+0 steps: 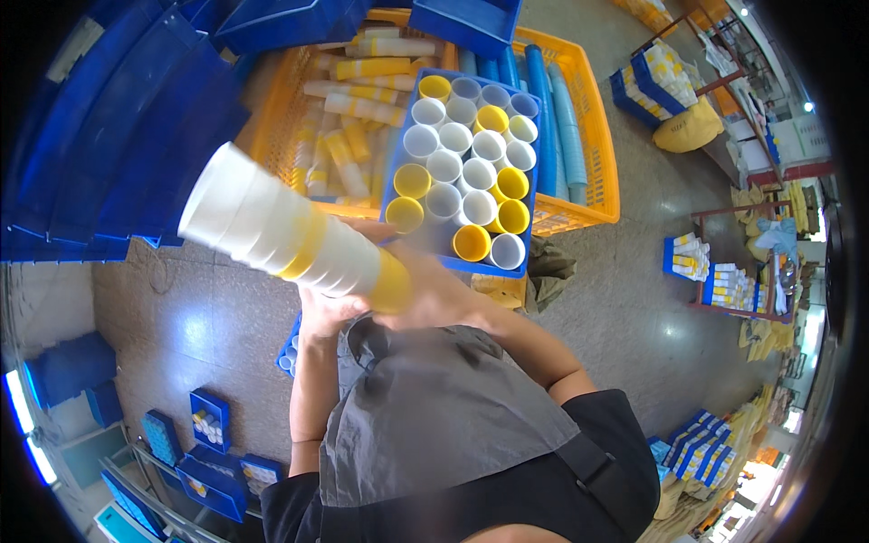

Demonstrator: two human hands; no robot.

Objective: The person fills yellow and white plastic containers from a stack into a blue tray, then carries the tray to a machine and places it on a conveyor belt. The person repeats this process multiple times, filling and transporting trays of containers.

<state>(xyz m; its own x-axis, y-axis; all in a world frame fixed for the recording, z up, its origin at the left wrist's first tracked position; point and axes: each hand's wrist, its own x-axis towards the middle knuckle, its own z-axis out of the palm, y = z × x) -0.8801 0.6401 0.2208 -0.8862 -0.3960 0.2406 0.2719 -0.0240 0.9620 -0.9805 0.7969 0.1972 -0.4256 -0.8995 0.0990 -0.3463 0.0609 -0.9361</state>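
Note:
A tilted stack of nested white and yellow plastic cups (303, 237) rises toward the upper left in front of me, its open white mouth end outermost. My left hand (324, 312) is closed round the lower part of the stack from below, some of its fingers hidden behind the cups. At the yellow lower end, my right hand (434, 290) also grips the stack; it is slightly blurred by motion. Just beyond my right hand stands a blue crate (450, 257) packed with upright white and yellow cup stacks, mouths up, with a gap near its front left corner.
Behind the blue crate, an orange basket (602, 195) holds long blue stacks, and another orange basket (272, 136) holds loose white and yellow ones. Blue bins (118, 118) are piled at the left. Racks with filled crates (738, 288) stand at the far right.

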